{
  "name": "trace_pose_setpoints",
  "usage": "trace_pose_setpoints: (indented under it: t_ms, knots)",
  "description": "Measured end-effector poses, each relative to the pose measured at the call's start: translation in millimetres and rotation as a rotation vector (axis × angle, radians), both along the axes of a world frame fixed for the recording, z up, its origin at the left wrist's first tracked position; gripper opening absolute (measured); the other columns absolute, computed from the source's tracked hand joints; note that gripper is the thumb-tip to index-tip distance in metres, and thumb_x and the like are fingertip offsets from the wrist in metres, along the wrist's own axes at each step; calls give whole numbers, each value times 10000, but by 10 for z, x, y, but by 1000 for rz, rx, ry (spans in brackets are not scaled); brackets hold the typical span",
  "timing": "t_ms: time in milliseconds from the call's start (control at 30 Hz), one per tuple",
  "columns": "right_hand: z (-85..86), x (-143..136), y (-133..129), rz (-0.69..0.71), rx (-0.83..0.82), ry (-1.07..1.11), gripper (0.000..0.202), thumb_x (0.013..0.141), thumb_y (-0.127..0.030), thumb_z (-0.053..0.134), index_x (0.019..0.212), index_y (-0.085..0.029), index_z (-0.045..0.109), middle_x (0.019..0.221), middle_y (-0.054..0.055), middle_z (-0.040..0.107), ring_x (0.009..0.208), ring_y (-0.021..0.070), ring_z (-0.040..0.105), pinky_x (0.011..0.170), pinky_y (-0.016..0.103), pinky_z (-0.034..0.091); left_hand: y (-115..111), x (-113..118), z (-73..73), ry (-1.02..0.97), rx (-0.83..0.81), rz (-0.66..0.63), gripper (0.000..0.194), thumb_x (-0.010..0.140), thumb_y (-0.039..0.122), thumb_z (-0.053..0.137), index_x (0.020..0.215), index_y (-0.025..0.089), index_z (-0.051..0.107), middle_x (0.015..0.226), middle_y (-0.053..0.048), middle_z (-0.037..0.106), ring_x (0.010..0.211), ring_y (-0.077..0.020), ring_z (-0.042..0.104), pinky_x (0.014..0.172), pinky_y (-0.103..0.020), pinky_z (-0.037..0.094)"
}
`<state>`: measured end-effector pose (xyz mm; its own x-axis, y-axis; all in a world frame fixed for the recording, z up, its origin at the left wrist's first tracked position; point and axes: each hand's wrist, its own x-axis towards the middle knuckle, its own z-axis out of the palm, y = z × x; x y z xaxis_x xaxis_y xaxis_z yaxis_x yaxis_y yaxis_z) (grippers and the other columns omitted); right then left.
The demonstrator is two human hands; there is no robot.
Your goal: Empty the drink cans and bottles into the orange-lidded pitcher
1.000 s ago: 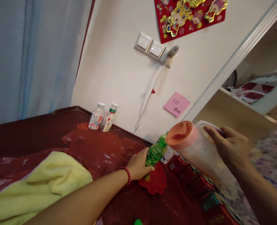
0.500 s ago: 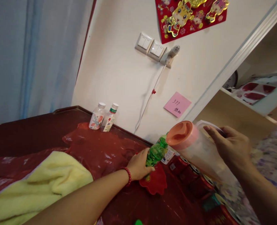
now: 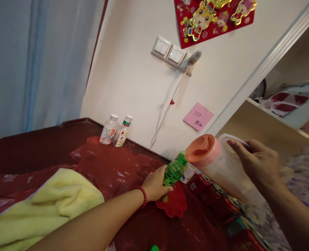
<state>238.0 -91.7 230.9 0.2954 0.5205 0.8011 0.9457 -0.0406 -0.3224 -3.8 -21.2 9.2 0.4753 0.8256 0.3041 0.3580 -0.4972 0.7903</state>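
My left hand [image 3: 157, 184], with a red bead bracelet at the wrist, is wrapped round a green plastic bottle [image 3: 173, 173] above a red scalloped dish [image 3: 174, 202]. In my right hand [image 3: 259, 160] is the handle of a translucent pitcher [image 3: 229, 172]. The pitcher is tilted to the left, its orange-pink lid [image 3: 201, 150] beside the bottle's mouth. Whether liquid passes between them cannot be made out.
Red cans [image 3: 213, 193] line the table's right side. Two clear bottles with white caps, one of them here [image 3: 108, 130], stand by the wall. A yellow towel [image 3: 62, 198] lies left on the red plastic sheet [image 3: 110, 164]. A green cap [image 3: 154, 248] is at the bottom edge.
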Motion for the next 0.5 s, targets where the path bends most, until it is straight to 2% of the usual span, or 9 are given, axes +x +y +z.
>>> trace_pose_setpoints:
  t_ms: [133,367,500]
  knots:
    - [12,-32,7,-2,4,-11,772,629,-1015,584,600,-244,566,532,-12,403,576,190,396,565,352,288,-2,7,-6,2,3,-3,738,808,264,875,1456,217,524,1498,-120,675,1385,-355,653,1163,-455,511]
    - [18,-27,15,-1,-7,-10,791,620,-1029,580,632,-238,615,550,-2,457,598,208,435,571,356,305,6,14,-14,0,0,2,731,803,260,883,1444,229,533,1508,-122,670,1385,-353,653,1169,-458,510]
    - [26,-59,1,1,-7,-4,784,607,-1027,574,618,-244,597,535,-7,431,581,202,412,570,357,301,10,18,-20,-7,6,-3,751,804,259,881,1464,233,524,1514,-120,667,1397,-349,647,1184,-456,503]
